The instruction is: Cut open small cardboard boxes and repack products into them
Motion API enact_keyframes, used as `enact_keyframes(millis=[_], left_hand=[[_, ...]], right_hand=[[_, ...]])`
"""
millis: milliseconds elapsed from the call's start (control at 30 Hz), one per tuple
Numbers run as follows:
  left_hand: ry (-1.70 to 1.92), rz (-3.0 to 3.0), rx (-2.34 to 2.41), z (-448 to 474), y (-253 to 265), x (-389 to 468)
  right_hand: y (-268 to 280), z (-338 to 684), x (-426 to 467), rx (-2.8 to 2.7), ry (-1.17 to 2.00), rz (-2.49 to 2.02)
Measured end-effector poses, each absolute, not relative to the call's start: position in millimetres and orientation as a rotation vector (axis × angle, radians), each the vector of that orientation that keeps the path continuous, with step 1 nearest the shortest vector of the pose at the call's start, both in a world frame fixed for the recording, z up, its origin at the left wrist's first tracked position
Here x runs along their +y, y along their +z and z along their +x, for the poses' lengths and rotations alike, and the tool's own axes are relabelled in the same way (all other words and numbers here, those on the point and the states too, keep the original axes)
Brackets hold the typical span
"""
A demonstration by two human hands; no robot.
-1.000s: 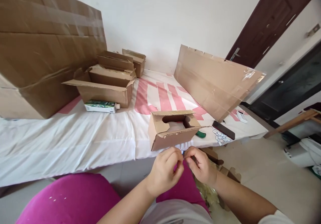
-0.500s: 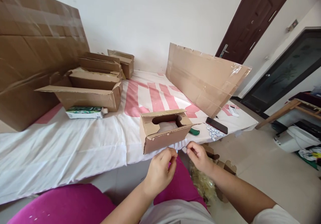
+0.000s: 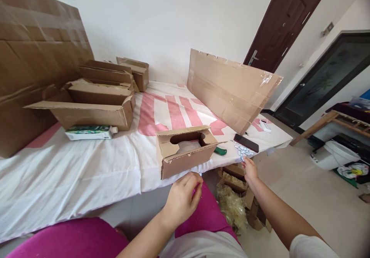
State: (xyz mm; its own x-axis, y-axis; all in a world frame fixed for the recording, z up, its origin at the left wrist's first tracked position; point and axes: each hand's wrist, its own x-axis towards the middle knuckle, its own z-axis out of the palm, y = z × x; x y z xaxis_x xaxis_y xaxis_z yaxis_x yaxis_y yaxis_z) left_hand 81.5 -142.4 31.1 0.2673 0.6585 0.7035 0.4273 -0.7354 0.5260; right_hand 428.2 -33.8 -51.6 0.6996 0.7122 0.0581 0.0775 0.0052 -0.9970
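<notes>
Work looks unfinished, the done part unclear: loose white pieces lie by a phone on the cloth-covered table, the right hand at them (grip impossible to tell), the left hand curled closed, contents hidden, before an open cardboard box.
</notes>
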Motion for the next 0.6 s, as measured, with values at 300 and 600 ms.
enact_keyframes(millis=[300,600], left_hand=[[1.368,2.368,1.009,83.4,26.0,-139.8],[1.254,2.418,1.055,85.8,18.5,-137.8]], right_hand=[[-41.1,452.0,-13.3,-0.693,0.521,-1.607],[-13.3,480.3,16.8,-0.886,0.644,-1.906]])
